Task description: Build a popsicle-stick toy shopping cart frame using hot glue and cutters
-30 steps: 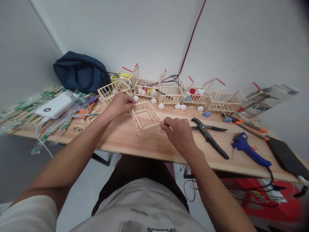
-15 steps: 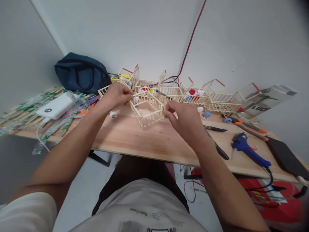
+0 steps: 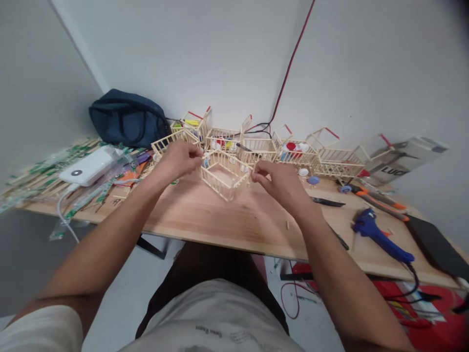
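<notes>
A small open basket frame of thin wooden sticks (image 3: 220, 188) is between my hands over the middle of the table, one corner pointing toward me. My left hand (image 3: 179, 159) is closed, thumb and fingertips pinched at the frame's left corner. At the right corner my right hand (image 3: 278, 178) pinches with thumb and index finger. Just behind the frame stand several miniature stick shopping carts with red handles, among them a cart at the right (image 3: 339, 164). Another stick piece (image 3: 166, 143) lies behind my left hand.
A blue glue gun (image 3: 379, 234), orange-handled pliers (image 3: 381, 203) and a black knife (image 3: 328, 201) lie at the right. Bottle caps, one blue (image 3: 313, 180), sit near the carts. At the left are a white power bank (image 3: 90, 166), bundled sticks and a dark blue bag (image 3: 128, 120).
The stick frame has turned a little between my hands, its near corner now further right and closer to me. My hands stay at its corners, and the view has shifted slightly.
</notes>
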Demonstrator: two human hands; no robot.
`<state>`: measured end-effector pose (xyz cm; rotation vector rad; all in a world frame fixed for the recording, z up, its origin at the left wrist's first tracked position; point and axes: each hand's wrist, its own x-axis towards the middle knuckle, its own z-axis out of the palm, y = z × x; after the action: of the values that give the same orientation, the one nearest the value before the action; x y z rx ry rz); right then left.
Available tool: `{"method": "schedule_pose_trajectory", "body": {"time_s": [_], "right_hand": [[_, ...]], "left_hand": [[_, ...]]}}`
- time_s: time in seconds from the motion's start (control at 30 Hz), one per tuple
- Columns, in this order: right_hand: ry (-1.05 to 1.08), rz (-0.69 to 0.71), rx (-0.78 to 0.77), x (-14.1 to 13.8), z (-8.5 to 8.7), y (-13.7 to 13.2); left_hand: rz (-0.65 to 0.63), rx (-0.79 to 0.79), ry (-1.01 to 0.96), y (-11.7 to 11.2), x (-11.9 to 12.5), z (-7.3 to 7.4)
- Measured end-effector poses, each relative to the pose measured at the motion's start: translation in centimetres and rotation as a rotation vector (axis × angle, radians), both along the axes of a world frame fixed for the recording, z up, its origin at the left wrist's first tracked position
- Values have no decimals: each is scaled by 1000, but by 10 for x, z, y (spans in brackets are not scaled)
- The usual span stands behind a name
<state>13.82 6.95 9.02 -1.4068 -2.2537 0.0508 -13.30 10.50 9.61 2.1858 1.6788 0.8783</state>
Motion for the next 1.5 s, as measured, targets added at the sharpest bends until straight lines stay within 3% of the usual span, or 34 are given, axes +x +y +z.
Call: {"method": "schedule_pose_trajectory", "body": {"time_s": [0.4,0.6,0.97,1.27,1.5], "right_hand": [[17,-6,-15,24,-38,22],[29,26,-43,29,-47,28],[87,119,-57,26,-57,37],[67,155,-77,22,-59,38],[127,77,-96,30,-54,31]], "left_hand": [[51,37,5,-44,26,-31],[116,-71,-119,-74,35,-39],[67,-124,-71,-105,35,-37],[11,-88,243,-98,24,-26],[-109,110,61,-58,24,-3]]}}
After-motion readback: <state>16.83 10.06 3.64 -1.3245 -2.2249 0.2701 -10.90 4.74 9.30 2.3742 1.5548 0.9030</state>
